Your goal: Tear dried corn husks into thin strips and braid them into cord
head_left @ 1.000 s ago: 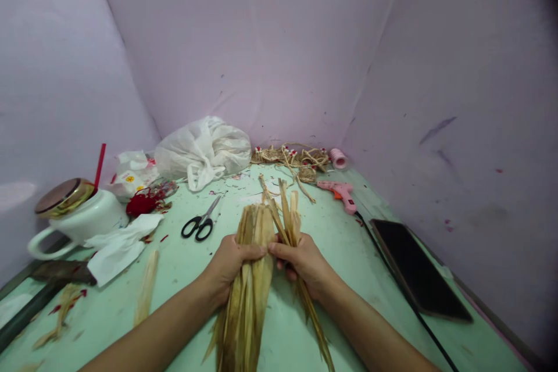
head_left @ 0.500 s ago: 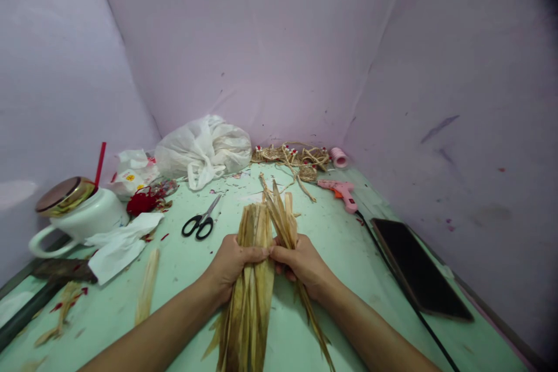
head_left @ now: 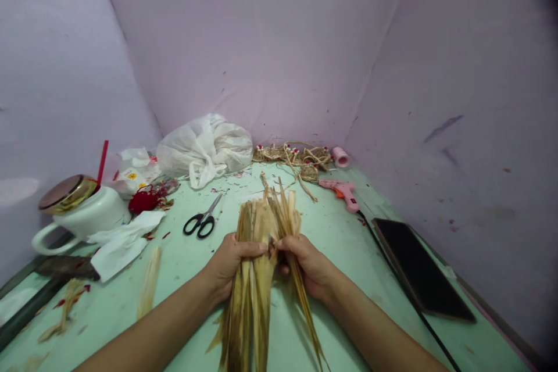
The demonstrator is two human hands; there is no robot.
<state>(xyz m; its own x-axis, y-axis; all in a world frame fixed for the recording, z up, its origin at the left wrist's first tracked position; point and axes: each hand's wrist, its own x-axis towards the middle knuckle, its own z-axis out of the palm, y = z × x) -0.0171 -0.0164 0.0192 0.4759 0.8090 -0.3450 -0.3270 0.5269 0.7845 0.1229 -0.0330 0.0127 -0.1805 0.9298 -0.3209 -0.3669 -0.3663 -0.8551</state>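
A thick bundle of dried straw-coloured leaf strips (head_left: 255,226) stands lengthwise over the pale green table (head_left: 331,232), its tips pointing away from me. My left hand (head_left: 229,264) is wrapped round the bundle's middle from the left. My right hand (head_left: 309,264) is closed on a thinner sheaf of strips (head_left: 288,215) at the bundle's right side. Both hands meet at the middle, thumbs on top. The lower ends of the strips fan out toward me between my forearms.
Black-handled scissors (head_left: 201,222) lie left of the bundle. Further left are white tissue (head_left: 124,241), a white jug with a gold lid (head_left: 76,209) and a plastic bag (head_left: 204,148). A pink glue gun (head_left: 344,192), woven straw pieces (head_left: 294,157) and a dark tablet (head_left: 421,270) are to the right.
The thinner sheaf in my right hand has swung left and closed in against the main bundle. Both hands stay in nearly the same place.
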